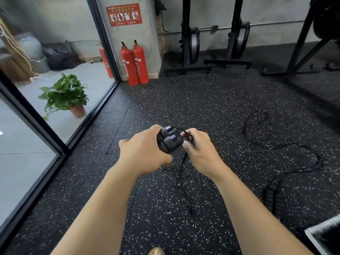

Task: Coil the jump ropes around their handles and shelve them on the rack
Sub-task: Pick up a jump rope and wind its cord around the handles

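From the head view, the left hand [145,151] gripped two black jump-rope handles [170,138] side by side above the speckled floor [211,100], while the right hand [200,150] pinched the rope [181,173] trailing down from them.

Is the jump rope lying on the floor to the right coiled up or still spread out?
Spread out: the floor rope snakes in loose curves across the mat, none wound round its handles.

The black rubber floor with white specks [202,100] holds a loose black jump rope [279,146] and two tall red fire extinguishers [140,65].
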`<state>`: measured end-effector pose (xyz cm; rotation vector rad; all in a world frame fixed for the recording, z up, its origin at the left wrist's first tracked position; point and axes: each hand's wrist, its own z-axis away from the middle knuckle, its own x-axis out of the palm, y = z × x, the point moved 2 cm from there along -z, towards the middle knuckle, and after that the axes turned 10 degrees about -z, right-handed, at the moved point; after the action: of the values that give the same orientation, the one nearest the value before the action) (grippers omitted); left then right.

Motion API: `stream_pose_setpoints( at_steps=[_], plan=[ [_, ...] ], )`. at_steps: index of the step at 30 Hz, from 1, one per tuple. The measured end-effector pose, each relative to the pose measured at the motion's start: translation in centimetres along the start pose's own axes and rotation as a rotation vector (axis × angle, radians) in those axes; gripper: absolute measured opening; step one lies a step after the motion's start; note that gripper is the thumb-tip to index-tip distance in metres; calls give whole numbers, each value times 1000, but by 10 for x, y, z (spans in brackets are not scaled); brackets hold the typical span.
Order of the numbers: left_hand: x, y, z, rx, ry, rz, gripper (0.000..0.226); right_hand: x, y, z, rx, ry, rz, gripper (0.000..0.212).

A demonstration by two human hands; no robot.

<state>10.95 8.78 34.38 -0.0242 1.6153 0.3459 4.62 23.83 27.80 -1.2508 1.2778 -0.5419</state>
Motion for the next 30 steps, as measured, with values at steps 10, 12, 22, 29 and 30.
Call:
stream_pose_setpoints(
  at_steps=[10,12,22,29,30],
  plan=[
    [-9,-24,-2,-323,174,194,45,-4,33,-1,215,-129,204,23],
    [-9,-29,-5,-367,204,315,45,-5,38,0,267,-150,221,24],
    [4,-28,-9,-499,-157,968,24,-2,27,-9,349,0,-341,29],
    [16,20,-5,-237,-541,1279,20,15,0,-10,345,-175,-723,33],
    [18,22,-5,-214,-553,1300,22,16,-3,-10,360,-200,-740,35]
  ],
)
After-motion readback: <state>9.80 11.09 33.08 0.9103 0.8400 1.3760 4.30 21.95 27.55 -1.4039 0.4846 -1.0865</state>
